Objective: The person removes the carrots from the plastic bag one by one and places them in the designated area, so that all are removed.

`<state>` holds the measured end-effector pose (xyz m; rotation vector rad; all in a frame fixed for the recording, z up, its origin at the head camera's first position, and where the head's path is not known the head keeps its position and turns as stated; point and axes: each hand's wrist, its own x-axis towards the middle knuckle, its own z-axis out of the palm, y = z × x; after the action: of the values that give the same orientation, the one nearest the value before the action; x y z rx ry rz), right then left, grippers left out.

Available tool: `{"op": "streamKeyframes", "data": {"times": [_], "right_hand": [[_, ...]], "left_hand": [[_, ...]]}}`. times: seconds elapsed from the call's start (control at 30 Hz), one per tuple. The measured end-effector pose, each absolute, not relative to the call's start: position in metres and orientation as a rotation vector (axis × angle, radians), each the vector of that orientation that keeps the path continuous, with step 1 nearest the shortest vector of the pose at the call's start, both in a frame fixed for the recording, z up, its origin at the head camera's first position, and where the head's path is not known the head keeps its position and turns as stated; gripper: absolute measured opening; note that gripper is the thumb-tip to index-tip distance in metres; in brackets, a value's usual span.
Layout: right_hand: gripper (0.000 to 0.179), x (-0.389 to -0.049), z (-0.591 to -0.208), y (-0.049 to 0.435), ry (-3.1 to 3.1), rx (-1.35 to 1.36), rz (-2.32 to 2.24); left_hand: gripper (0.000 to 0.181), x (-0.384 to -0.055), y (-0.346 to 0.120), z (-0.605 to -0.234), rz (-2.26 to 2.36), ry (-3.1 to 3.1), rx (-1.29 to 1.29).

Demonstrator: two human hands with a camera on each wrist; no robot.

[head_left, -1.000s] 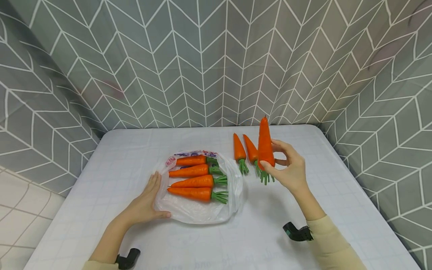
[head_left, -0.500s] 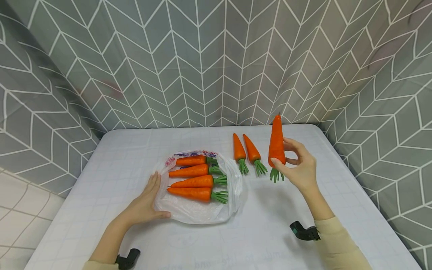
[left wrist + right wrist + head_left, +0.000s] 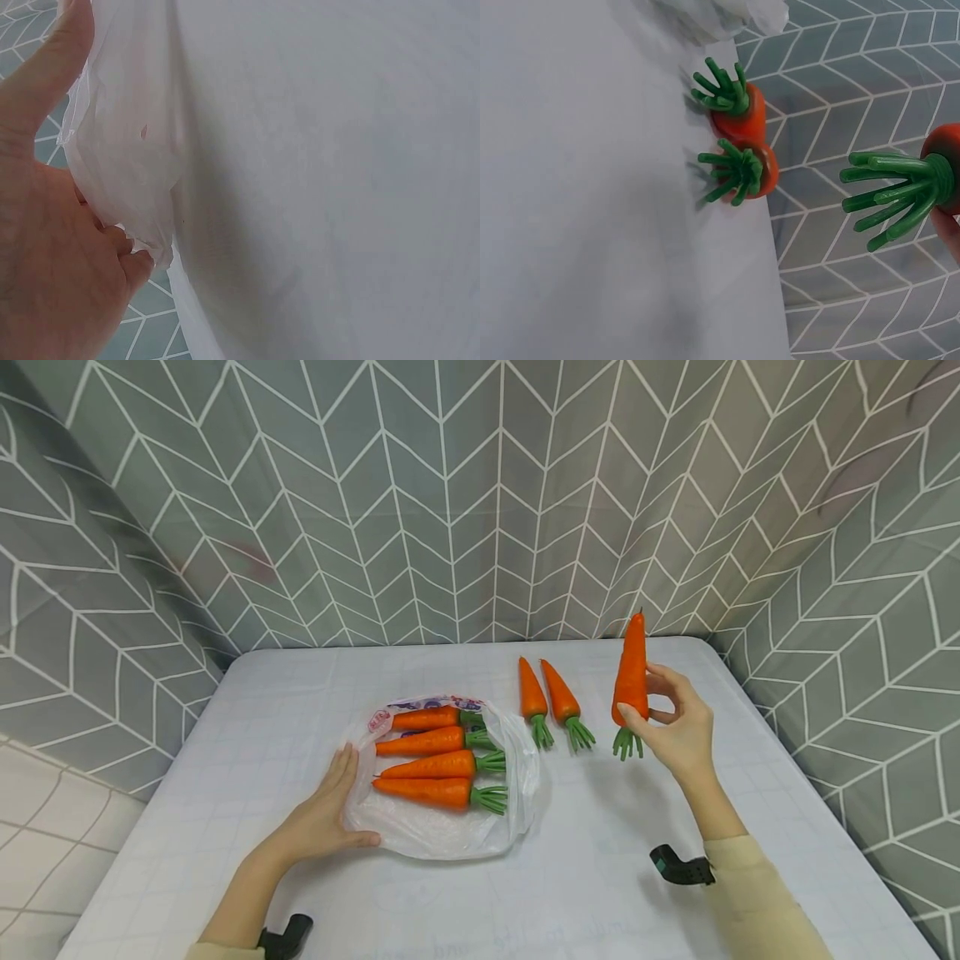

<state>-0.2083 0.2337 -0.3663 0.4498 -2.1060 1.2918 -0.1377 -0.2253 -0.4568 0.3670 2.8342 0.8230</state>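
Note:
My right hand (image 3: 678, 727) pinches an orange carrot (image 3: 632, 668) between thumb and fingers. It is raised, tip up, green stalks down; these stalks fill the right side of the right wrist view. To its left, two more carrots, a left one (image 3: 532, 687) and a right one (image 3: 560, 691), lie side by side with stalks toward me. My left hand (image 3: 322, 814) rests spread against the left side of a white plastic bag (image 3: 450, 839), thumb along its near edge. Inside the bag's mouth, several carrots (image 3: 423, 790) lie in a stack of rows, stalks to the right.
The white-covered table (image 3: 480, 910) ends at a rounded back edge. Grey curtains (image 3: 480, 510) with white zigzag lines stand behind it and on both sides. Pale tiles (image 3: 60, 827) show at the lower left. Black camera mounts sit on both wrists.
My right hand has carried its carrot to the right, away from the two carrots on the table, and the carrot now leans slightly. The left hand and the bag have stayed put.

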Motion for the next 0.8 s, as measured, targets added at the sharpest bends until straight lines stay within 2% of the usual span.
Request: {"op": "streamKeyframes", "data": {"times": [0.8], "right_hand": [[0.056, -0.229, -0.378, 0.233, -2.251, 0.328, 1.287]], "left_hand": [[0.134, -0.138, -0.226, -0.462, 0.803, 2.834, 0.359]]}}
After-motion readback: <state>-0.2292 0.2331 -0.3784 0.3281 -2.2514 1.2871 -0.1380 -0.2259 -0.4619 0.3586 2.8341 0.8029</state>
